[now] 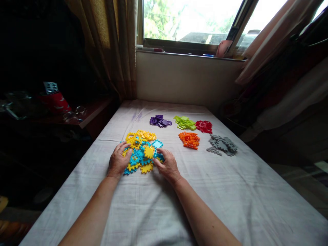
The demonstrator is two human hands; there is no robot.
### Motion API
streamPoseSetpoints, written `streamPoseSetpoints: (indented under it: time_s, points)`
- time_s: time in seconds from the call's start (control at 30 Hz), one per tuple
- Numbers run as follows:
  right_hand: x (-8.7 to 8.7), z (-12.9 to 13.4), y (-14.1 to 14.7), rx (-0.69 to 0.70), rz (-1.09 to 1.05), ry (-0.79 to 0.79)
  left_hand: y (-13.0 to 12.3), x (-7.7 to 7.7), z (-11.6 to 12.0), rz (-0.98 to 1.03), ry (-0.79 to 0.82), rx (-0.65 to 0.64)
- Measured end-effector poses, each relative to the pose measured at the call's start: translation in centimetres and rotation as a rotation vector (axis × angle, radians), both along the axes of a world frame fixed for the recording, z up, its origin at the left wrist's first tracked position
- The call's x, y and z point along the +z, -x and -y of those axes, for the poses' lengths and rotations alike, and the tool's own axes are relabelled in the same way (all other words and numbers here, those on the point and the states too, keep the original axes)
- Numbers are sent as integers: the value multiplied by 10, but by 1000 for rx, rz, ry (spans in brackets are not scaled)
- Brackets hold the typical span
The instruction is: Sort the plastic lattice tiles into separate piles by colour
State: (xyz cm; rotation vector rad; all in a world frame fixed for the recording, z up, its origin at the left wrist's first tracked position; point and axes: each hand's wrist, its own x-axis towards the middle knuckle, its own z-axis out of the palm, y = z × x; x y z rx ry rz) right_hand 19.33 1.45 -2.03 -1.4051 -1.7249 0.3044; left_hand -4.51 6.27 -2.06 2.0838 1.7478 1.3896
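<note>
A mixed pile of yellow and blue interlocking plastic tiles (137, 156) lies on the cloth-covered table, left of its middle. My left hand (118, 160) rests against the pile's left side, fingers bent over the edge pieces and thumb apart. On the opposite side, my right hand (167, 165) touches the blue and yellow pieces, with thumb and forefinger spread. Between the hands, a yellow tile (149, 152) sits on top of the heap. A light blue tile (157, 144) shows just beyond my right fingertips. Some fingertips are hidden among the tiles.
Sorted piles lie farther back: purple tiles (160, 121), lime green tiles (185, 123), red tiles (204, 126), orange tiles (189, 140) and grey tiles (222, 145). A dark side table (89, 114) holding glasses (74, 113) stands left. A window sill (184, 54) bounds the back.
</note>
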Motion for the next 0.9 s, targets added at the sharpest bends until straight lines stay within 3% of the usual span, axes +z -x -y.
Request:
streamPoseSetpoints:
  time_s: [0.17,0.37,0.6,0.73,0.9]
  points:
    - [-7,-4,0,-83,-61,-16,-5,5,6,-89,-25,-40]
    - [-9,-4,1,-59,-9,-43,-27,11,21,-256,-52,-226]
    - [-3,2,2,-16,116,-49,-42,16,33,-336,55,-371]
    - [-1,4,3,25,161,-64,-39,19,32,-299,19,-342]
    - [0,5,4,28,180,-60,-32,21,28,-228,-105,-212]
